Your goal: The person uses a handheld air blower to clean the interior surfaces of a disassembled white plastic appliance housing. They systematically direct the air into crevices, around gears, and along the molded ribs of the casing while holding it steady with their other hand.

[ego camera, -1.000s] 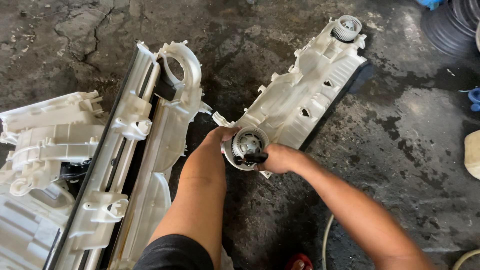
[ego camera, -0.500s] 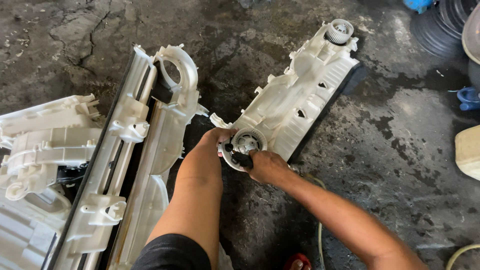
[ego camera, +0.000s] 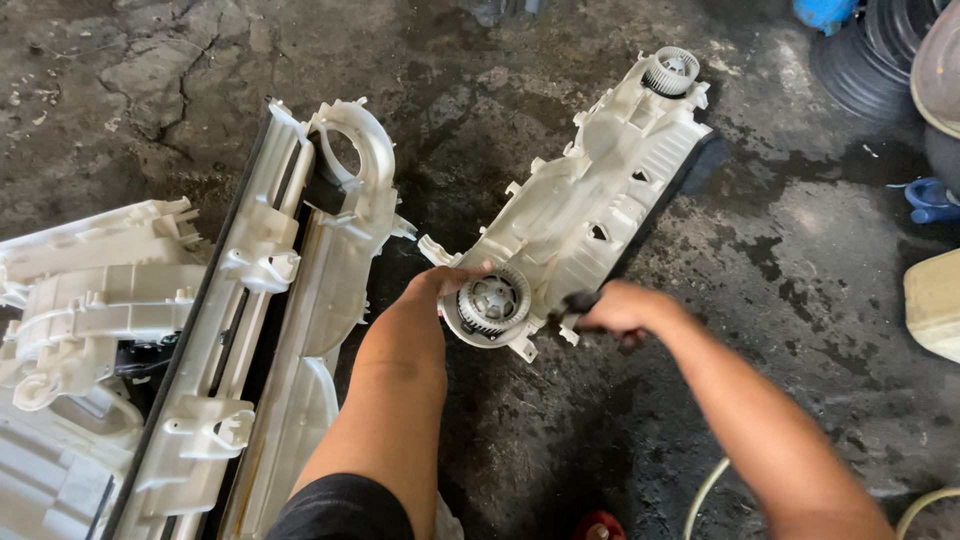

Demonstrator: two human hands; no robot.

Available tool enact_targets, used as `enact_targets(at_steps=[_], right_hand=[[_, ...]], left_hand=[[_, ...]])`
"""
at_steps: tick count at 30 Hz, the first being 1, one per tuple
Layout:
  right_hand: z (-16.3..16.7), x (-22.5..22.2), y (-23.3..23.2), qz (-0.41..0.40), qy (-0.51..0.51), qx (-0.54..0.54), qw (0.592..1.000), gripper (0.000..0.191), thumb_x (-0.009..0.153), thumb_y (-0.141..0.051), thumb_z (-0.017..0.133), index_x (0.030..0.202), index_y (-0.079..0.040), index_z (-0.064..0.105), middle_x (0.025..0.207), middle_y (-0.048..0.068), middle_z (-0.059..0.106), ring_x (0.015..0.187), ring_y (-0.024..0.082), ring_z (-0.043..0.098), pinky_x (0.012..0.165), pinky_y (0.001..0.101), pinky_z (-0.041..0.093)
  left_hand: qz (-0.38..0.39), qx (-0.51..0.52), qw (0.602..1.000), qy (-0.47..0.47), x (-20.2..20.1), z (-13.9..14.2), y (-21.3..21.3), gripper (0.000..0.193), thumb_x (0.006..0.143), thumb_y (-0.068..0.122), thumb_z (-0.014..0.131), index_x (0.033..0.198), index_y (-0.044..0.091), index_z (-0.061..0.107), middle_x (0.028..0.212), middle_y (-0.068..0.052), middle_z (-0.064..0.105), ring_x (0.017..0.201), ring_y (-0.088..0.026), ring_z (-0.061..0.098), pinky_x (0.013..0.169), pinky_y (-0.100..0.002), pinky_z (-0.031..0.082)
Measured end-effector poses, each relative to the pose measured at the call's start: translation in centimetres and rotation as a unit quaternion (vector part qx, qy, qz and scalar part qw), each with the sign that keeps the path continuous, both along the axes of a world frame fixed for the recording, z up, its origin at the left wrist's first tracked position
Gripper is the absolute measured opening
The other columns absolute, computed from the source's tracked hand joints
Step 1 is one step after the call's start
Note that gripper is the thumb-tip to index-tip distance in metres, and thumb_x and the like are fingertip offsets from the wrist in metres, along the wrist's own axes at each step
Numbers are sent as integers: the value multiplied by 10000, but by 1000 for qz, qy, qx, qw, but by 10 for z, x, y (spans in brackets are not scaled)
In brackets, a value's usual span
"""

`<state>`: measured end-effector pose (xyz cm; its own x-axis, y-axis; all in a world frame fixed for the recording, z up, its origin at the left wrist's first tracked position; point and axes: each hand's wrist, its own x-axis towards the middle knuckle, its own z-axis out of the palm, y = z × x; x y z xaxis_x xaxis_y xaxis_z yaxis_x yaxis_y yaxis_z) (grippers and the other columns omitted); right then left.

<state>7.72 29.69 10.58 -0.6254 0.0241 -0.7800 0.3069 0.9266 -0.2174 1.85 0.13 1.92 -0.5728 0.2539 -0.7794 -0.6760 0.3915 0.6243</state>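
A long white plastic housing (ego camera: 590, 200) lies diagonally on the dark floor, with a round fan wheel (ego camera: 494, 300) at its near end and another fan wheel (ego camera: 671, 69) at its far end. My left hand (ego camera: 447, 283) grips the near end beside the fan wheel. My right hand (ego camera: 620, 308) is just right of that wheel, closed around a dark tool handle (ego camera: 577, 303) that points toward the housing.
Two more white plastic housings (ego camera: 290, 300) (ego camera: 90, 290) lie to the left. Stacked dark discs (ego camera: 860, 55), a blue object (ego camera: 928, 197) and a pale container (ego camera: 935, 300) sit at the right edge. A hose (ego camera: 705, 495) and a red object (ego camera: 598, 526) are near the bottom.
My right hand has moved off the near fan wheel to the right, with the dark tool in it. The wheel now shows fully. My left hand stays on the housing's end.
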Motion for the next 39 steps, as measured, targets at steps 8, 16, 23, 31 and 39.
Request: enact_targets(at_steps=[8, 16, 23, 31, 39], right_hand=[[-7, -16, 38, -90, 75, -76, 990, 372, 900, -388, 744, 911, -35, 630, 608, 62, 629, 491, 199, 653, 433, 340, 465], [-18, -4, 39, -92, -7, -42, 995, 434, 877, -420, 761, 711, -40, 635, 601, 58, 600, 502, 213, 635, 444, 362, 443], [-26, -1, 40, -85, 57, 22, 995, 431, 896, -434, 754, 824, -14, 683, 630, 85, 650, 485, 213, 642, 469, 381, 501], [-11, -6, 49, -189, 156, 71, 967, 372, 970, -450, 689, 915, -83, 720, 671, 67, 658, 537, 157, 598, 534, 331, 424], [-3, -13, 45, -175, 139, -140, 965, 303, 909, -359, 734, 845, -69, 677, 602, 56, 628, 508, 175, 614, 481, 340, 446]], left_hand=[[-108, -64, 992, 7, -7, -1, 3, 796, 781, 639, 745, 1378, 126, 621, 1192, -154, 712, 1076, -302, 726, 1024, -560, 510], [-79, -114, 990, -9, 0, 1, 1, 762, 750, 690, 742, 1276, 139, 731, 1131, -85, 804, 1040, -239, 746, 940, -453, 483], [-111, -137, 984, 6, -1, 3, 1, 814, 725, 743, 697, 1317, 184, 696, 1150, -75, 781, 1040, -226, 705, 868, -444, 480], [-102, -148, 984, 13, -1, 7, 3, 947, 696, 742, 729, 1418, 140, 619, 1374, -150, 681, 1222, -293, 656, 972, -503, 488], [-101, -196, 970, 106, -27, 38, -5, 894, 783, 672, 809, 1358, 10, 638, 1316, -222, 647, 1204, -351, 602, 1063, -528, 446]])
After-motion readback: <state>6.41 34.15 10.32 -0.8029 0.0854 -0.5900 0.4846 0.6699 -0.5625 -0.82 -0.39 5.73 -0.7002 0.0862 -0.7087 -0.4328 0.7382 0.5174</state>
